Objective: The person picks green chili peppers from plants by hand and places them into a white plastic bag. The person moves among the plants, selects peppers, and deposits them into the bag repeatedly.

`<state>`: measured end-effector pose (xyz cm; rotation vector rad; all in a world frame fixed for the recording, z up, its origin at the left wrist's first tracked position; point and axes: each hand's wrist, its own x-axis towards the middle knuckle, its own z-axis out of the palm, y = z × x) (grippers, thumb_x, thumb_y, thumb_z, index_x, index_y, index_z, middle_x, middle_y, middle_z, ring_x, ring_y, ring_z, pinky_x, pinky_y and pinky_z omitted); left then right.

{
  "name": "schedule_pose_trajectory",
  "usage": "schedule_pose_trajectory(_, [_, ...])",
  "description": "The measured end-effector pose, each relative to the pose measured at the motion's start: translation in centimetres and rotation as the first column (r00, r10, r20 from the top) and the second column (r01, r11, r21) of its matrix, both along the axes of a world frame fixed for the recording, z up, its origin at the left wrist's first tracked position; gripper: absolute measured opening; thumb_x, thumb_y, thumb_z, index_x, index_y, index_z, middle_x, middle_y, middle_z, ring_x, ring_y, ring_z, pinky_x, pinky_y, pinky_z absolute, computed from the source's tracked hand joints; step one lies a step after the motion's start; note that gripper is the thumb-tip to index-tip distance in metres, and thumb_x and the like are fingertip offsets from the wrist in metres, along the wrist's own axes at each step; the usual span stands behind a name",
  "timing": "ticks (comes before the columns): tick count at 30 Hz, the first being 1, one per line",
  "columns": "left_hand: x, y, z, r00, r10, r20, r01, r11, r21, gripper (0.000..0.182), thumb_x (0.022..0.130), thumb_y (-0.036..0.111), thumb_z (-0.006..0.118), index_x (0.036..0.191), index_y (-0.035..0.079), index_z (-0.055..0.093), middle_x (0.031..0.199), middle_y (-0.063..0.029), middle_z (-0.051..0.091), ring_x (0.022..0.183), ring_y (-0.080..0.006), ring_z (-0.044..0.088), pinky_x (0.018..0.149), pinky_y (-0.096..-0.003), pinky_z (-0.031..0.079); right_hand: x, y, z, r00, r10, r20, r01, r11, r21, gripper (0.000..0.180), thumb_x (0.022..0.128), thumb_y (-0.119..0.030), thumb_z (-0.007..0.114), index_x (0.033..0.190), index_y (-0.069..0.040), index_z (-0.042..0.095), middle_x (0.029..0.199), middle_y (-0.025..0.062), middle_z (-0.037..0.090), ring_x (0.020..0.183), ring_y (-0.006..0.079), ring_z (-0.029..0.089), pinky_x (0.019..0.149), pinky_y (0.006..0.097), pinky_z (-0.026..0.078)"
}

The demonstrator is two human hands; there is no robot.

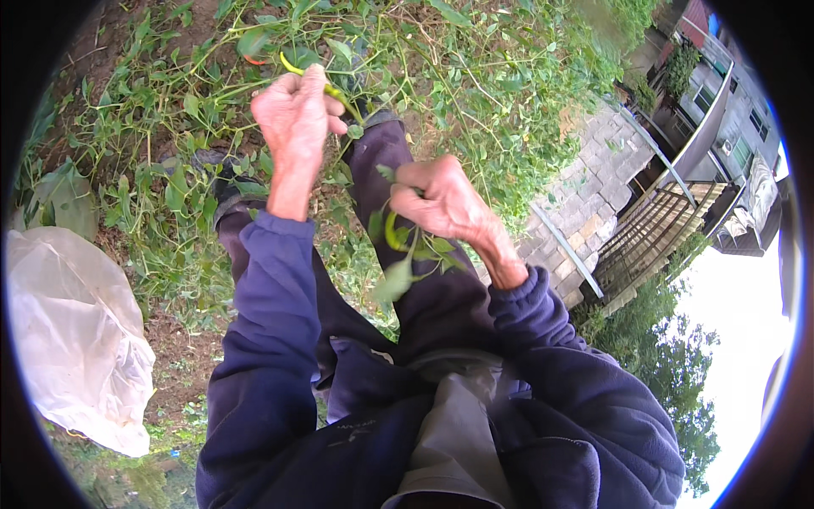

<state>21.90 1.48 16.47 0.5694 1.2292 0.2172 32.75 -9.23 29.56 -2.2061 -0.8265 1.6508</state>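
My left hand [296, 114] is raised over the pepper plants, its fingers closed around slim yellow-green chili peppers [340, 97] whose ends stick out on both sides. To its right and nearer my body, my right hand [439, 197] is a loose fist around a leafy pepper sprig [397, 280]. A curved green chili pepper [392, 232] hangs from that hand among the leaves. Just beyond my left hand, a red pepper [254, 60] shows partly under a leaf. Low, tangled pepper plants [210, 83] spread around both hands.
A large whitish plastic bag [76, 337] lies at the left. My legs and dark shoes stand among the plants. At the right are a paved strip of grey blocks [591, 172], a metal bar [566, 251], a slatted wooden structure [661, 223] and a grey building [731, 108].
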Motion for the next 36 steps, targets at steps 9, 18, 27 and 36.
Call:
schedule_pose_trajectory(9, [2.0, -2.4, 2.4, 0.870, -0.236, 0.434, 0.309, 0.945, -0.106, 0.018, 0.083, 0.009, 0.048, 0.085, -0.003, 0.062, 0.079, -0.0175, 0.071, 0.050, -0.0135, 0.061, 0.044, -0.0233, 0.043, 3.0, -3.4, -1.8, 0.524, -0.820, 0.229, 0.838, 0.544, 0.032, 0.025, 0.084, -0.016, 0.056, 0.063, -0.003, 0.057, 0.055, -0.0011, 0.049, 0.039, 0.0091, 0.041, 0.037, 0.0253, 0.038])
schedule_pose_trajectory(18, [3.2, -4.2, 3.9, 0.851, -0.160, 0.500, 0.334, 0.900, -0.281, 0.028, 0.088, 0.018, 0.053, 0.096, -0.006, 0.066, 0.070, -0.0055, 0.063, 0.039, -0.0058, 0.039, 0.038, -0.0199, 0.028, 3.5, -5.0, -4.0, 0.425, -0.880, 0.214, 0.885, 0.453, 0.106, 0.034, 0.086, -0.018, 0.058, 0.056, -0.004, 0.052, 0.050, -0.0040, 0.045, 0.044, 0.0049, 0.036, 0.040, 0.0284, 0.027])
schedule_pose_trajectory(27, [3.5, -3.7, 3.6, 0.854, -0.231, 0.467, 0.438, 0.804, -0.403, 0.034, 0.083, 0.031, 0.078, 0.080, 0.000, 0.065, 0.062, -0.0010, 0.058, 0.046, -0.0048, 0.047, 0.040, -0.0212, 0.032, 1.5, -5.2, -5.8, 0.586, -0.644, 0.493, 0.636, 0.742, 0.213, 0.031, 0.087, -0.018, 0.058, 0.066, 0.004, 0.058, 0.052, 0.0027, 0.050, 0.050, 0.0092, 0.042, 0.046, 0.0344, 0.036])
schedule_pose_trajectory(36, [3.5, -5.9, 3.6, 0.827, -0.539, 0.159, 0.471, 0.819, 0.328, 0.017, 0.077, 0.008, 0.068, 0.084, -0.002, 0.057, 0.065, -0.0082, 0.054, 0.060, -0.0142, 0.055, 0.053, -0.0333, 0.043, 3.7, -5.6, -7.1, 0.405, -0.535, 0.741, 0.644, 0.743, 0.185, 0.044, 0.086, -0.022, 0.054, 0.048, 0.000, 0.047, 0.043, 0.0027, 0.043, 0.042, 0.0113, 0.035, 0.043, 0.0364, 0.030])
